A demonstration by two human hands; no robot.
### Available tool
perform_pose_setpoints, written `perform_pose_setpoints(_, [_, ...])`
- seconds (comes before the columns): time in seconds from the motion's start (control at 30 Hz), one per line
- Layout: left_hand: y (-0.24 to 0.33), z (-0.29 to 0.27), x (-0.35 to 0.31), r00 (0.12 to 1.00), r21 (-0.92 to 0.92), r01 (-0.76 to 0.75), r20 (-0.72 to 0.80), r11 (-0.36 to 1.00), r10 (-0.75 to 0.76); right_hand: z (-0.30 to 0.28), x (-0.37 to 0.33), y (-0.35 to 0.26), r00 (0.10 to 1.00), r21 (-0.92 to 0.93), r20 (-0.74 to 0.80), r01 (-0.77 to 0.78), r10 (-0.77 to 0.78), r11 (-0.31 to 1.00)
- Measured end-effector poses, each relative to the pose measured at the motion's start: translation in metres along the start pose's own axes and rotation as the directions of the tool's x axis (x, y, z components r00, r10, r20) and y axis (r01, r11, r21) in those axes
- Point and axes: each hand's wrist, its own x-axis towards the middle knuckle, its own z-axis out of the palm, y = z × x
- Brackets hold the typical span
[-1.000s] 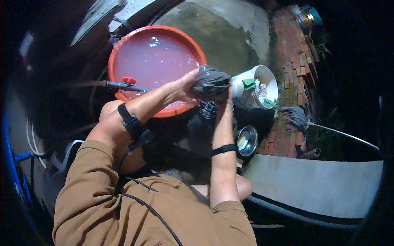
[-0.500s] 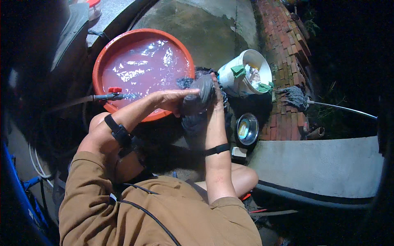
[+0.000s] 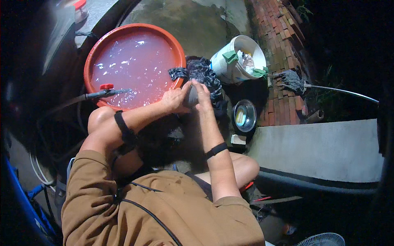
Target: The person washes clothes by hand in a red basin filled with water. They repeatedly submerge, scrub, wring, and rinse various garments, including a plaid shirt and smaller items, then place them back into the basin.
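A bundled grey cloth is pressed between my two hands, just right of the orange tub's near rim. My left hand closes on it from the left, and my right hand from the right, with fingertips nearly meeting at the top. Most of the cloth is hidden by my palms. Beyond my hands lies a heap of dark, patterned wet clothes. One dark patterned piece of cloth hangs over the rim of the orange tub, which holds cloudy, pinkish water.
A grey tap with a red handle reaches over the tub. To the right stand a tilted white bucket holding cloths, a metal bowl, and a mop on bricks. A low concrete slab lies near right.
Both hands have drawn closer together around the grey cloth, which now looks smaller and more tightly bunched. My right fingers, straight before, are bent now. The whole view has shifted slightly.
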Motion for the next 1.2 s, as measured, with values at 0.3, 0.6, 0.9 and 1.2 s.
perform_pose_setpoints(0.3, [-0.018, -0.063, 0.018, 0.879, -0.888, 0.460, 0.455, -0.008, 0.145, -0.004, -0.034, -0.093, 0.879, 0.672, 0.372, -0.033, -0.299, 0.740])
perform_pose_setpoints(0.6, [0.001, -0.059, 0.004, 0.821, -0.810, 0.373, 0.515, 0.452, 0.246, 0.005, -0.011, -0.132, 0.743, -0.170, 0.517, 0.576, -0.425, 0.800])
perform_pose_setpoints(0.9, [-0.004, 0.042, 0.018, 0.986, -0.515, 0.154, 0.138, 0.844, -0.095, 0.012, -0.013, -0.042, 0.859, -0.860, 0.267, 0.417, -0.437, 0.295])
perform_pose_setpoints(1.2, [-0.017, -0.056, 0.008, 0.958, -0.179, -0.265, -0.156, 0.947, 0.239, -0.068, 0.060, -0.051, 0.744, -0.279, -0.052, 0.630, -0.667, 0.725])
